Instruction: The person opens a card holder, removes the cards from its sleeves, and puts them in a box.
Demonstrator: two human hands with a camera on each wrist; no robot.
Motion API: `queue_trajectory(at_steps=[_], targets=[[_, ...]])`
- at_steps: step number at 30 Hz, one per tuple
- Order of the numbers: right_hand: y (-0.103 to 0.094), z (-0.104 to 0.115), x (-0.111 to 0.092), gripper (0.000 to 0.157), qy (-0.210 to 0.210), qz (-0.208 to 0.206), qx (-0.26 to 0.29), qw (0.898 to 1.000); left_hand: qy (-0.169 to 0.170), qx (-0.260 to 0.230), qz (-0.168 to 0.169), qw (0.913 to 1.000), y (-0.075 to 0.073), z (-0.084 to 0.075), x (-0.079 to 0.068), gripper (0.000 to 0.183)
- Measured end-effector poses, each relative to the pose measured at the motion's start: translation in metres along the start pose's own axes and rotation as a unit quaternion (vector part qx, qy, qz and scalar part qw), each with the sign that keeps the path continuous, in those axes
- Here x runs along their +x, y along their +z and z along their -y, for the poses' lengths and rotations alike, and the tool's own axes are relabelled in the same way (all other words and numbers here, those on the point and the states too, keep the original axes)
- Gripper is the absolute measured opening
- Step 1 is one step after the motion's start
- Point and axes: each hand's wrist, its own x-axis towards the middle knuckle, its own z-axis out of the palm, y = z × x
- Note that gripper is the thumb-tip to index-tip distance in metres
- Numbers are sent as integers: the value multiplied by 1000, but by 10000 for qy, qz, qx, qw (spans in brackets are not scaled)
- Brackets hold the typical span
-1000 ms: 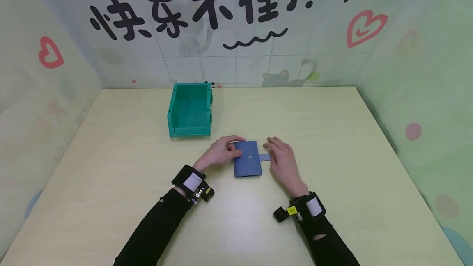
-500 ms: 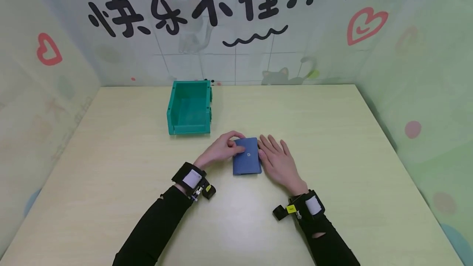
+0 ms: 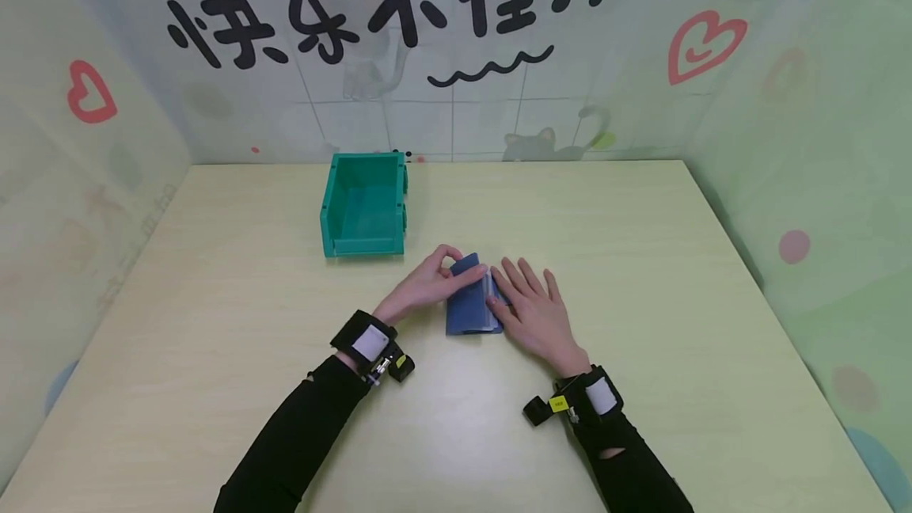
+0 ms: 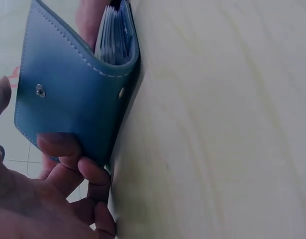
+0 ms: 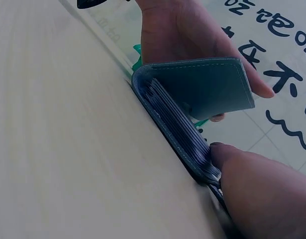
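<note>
A blue card holder (image 3: pixel 465 309) with a stitched cover and a small metal snap lies on the table, its cover partly raised. Clear card sleeves (image 5: pixel 180 127) show inside it. My left hand (image 3: pixel 430 279) holds the far edge of the cover with bent fingers; the thumb reaches across the cover's free edge. In the left wrist view, fingertips (image 4: pixel 58 144) touch the cover's outside. My right hand (image 3: pixel 536 313) lies flat at the holder's right side, fingers straight. Its thumb (image 5: pixel 227 154) presses on the edge of the sleeves. The right hand hides most of the strap.
A teal plastic bin (image 3: pixel 364 208) stands at the back of the pale wooden table (image 3: pixel 606 212), left of centre. Printed fabric walls (image 3: pixel 452 117) enclose the table at the back and both sides. A wrist-worn camera (image 3: pixel 537 410) sticks out from the right wrist.
The right hand has shifted from the strap to lie flat against the holder's right edge. The cover, lying flat before, has been lifted leftward by the left hand, exposing the sleeves.
</note>
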Motion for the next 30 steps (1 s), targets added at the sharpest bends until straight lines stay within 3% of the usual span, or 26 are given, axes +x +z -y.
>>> queue_trajectory(at_steps=[4, 7, 12, 17, 22, 25, 30], targets=[[0, 1, 1, 60, 64, 20, 19, 10000, -135, 221, -142, 9996, 0, -2, -2, 66], [-1, 2, 1, 60, 110, 49, 14, 9999, -151, 281, -121, 9994, -4, -2, -5, 58], [-1, 4, -1, 62, 184, 115, 67, 9997, 205, 49, -24, 9998, -15, 6, -12, 40], [-2, 4, -4, 61, 222, 129, 65, 9996, 377, -280, 136, 9988, -28, 18, -24, 44], [-3, 5, -6, 61, 198, 35, 71, 9998, 494, -73, 155, 9986, -39, 31, -35, 44], [-3, 5, -6, 61, 209, 26, 96, 9997, 520, 41, 41, 9986, -42, 38, -39, 43], [-2, 7, -8, 61, 257, -23, 203, 9995, 430, 371, -581, 9967, -40, 43, -42, 47]])
